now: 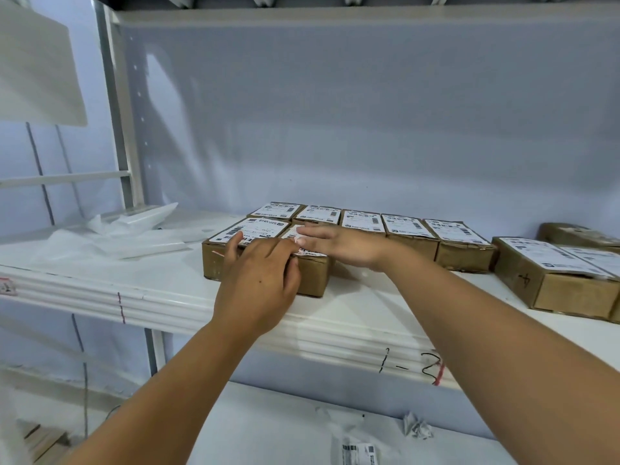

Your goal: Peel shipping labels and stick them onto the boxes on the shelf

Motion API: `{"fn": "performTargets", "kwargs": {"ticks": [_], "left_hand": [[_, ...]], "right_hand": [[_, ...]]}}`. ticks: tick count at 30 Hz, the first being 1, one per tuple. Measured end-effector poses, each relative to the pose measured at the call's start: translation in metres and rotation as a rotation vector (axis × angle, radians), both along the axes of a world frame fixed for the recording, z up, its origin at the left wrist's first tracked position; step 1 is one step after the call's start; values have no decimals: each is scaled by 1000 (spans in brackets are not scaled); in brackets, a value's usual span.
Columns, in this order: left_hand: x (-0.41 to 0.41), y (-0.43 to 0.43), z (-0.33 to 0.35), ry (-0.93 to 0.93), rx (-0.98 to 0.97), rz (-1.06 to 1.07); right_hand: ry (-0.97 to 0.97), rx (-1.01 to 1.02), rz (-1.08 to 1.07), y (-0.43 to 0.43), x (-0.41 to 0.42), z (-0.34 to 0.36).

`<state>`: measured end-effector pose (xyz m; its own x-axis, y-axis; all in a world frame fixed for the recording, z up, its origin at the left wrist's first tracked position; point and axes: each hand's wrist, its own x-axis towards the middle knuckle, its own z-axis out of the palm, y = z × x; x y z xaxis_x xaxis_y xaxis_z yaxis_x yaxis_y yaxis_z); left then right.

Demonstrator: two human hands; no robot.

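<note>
Two unclenched grips [258, 273] [335, 245] on one label [312, 253]

Labelled boxes [407, 238] in rows on the shelf [161, 297].

A: What stands behind the shelf [161, 297]?
B: A pale blue-grey back panel [335, 129], glossy, with soft streaks of light. A white upright post [122, 129] rises at the back left corner, a row of small holes just beside it.
A: And the front edge?
B: Ribbed white metal, with a handwritten mark [411, 364], "1-2", towards the right. 1 upper shelf [335, 15] above, 1 lower shelf [268, 424] below.
</note>
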<state>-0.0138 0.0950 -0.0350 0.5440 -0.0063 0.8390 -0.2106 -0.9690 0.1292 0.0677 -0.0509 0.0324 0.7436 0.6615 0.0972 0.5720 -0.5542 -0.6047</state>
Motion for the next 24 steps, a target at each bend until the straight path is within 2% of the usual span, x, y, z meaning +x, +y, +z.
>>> {"fn": "performTargets", "kwargs": {"ticks": [4, 8, 13, 17, 20, 24], "left_hand": [[-1, -1, 0, 10, 8, 11], [0, 0, -1, 0, 25, 13], [-2, 0, 0, -2, 45, -2], [-4, -2, 1, -14, 69, -26], [-7, -3, 3, -47, 91, -28], [-16, -21, 11, -225, 184, -47]], "right_hand": [[-47, 2, -5, -14, -11, -8], [-108, -85, -50, -22, -17, -13], [-129, -25, -187, -21, -25, -24], [-135, -12, -213, -36, -34, -31], [-229, 73, -251, -51, -42, -36], [-429, 83, -448, -81, -47, -30]]}}
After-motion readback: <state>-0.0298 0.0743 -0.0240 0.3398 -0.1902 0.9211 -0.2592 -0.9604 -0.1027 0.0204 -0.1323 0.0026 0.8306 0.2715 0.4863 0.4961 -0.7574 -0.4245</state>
